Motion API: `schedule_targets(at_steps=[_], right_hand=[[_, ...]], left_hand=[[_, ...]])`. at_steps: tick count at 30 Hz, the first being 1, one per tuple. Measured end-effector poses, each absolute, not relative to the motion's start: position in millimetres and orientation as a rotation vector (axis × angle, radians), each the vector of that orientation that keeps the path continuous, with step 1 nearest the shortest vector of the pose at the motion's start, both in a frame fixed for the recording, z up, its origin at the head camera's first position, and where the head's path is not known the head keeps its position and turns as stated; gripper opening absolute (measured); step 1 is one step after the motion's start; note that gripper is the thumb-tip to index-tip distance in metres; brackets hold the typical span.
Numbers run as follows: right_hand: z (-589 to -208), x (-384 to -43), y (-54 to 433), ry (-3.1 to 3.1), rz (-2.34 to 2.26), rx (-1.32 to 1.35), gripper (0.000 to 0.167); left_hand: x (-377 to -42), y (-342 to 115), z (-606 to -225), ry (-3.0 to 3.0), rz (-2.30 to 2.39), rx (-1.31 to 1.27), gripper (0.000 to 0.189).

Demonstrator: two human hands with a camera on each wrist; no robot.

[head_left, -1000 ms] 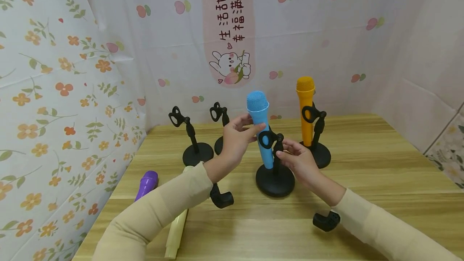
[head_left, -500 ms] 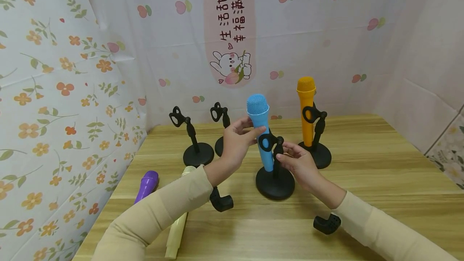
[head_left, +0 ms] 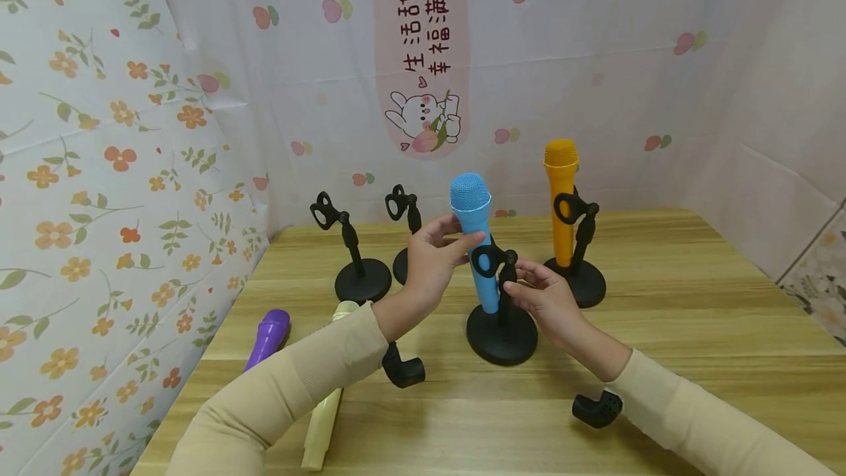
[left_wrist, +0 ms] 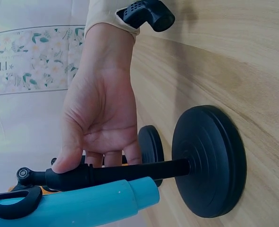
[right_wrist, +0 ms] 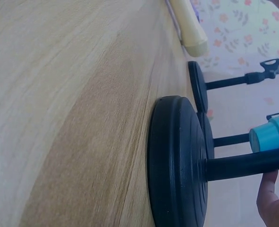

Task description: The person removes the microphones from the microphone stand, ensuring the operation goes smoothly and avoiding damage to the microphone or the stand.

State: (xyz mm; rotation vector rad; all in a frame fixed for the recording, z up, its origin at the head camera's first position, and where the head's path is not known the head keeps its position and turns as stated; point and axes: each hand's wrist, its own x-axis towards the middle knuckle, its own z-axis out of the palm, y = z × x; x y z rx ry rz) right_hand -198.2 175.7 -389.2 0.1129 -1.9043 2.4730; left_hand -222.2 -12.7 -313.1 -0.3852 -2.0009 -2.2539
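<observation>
Since a second ago, we see the blue microphone (head_left: 474,220) and its black stand (head_left: 504,313) shifted slightly lower in the head view, while the orange microphone (head_left: 560,181) stays upright where it was, at its own stand further back. In that head view, the left hand (head_left: 431,259) pinches the blue microphone below its mesh head, thumb in front and fingers behind. The right hand (head_left: 545,300) grips the stand's pole below the clip, fingers drawn narrow around it. We find the blue microphone tilted a little at the clip (how fully it sits inside, we cannot tell). Two more stands rise at the back left, a front one (head_left: 361,281) and a rear one (head_left: 399,267) partly behind the left hand. On the wooden table (head_left: 476,417), a purple microphone (head_left: 267,340) and a cream microphone (head_left: 322,421) lie partly hidden by the left sleeve (head_left: 284,380).

From the left wrist, we see the right hand's thumb pressed on the pole; the blue microphone runs alongside, its lower end apart from the round base (left_wrist: 207,163).

From the right wrist, we see that base large on the table, the blue microphone's lower end beside the pole, and fingers (right_wrist: 267,187) at the lower right edge, whose hand we cannot tell
</observation>
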Motion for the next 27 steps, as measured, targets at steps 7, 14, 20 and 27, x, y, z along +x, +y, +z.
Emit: schedule_targets(at_steps=[7, 14, 20, 27], right_hand=[[-390.2, -198.4, 177.0, -1.899, 2.467, 0.128, 0.033], [-392.1, -197.9, 176.3, -1.888, 2.478, 0.121, 0.034], [-392.7, -196.8, 175.4, -1.873, 2.479, 0.133, 0.034], [-392.9, -196.8, 176.8, -1.934, 2.403, 0.145, 0.033]], left_hand=[[-221.5, -10.6, -313.1, -1.998, -2.254, -0.364, 0.040], [-220.6, -10.8, -316.2, -1.982, -2.251, -0.393, 0.039], [-218.2, -12.0, -317.5, -1.962, -2.243, -0.442, 0.037], [-217.0, -11.5, -318.5, -1.958, -2.205, -0.465, 0.037]])
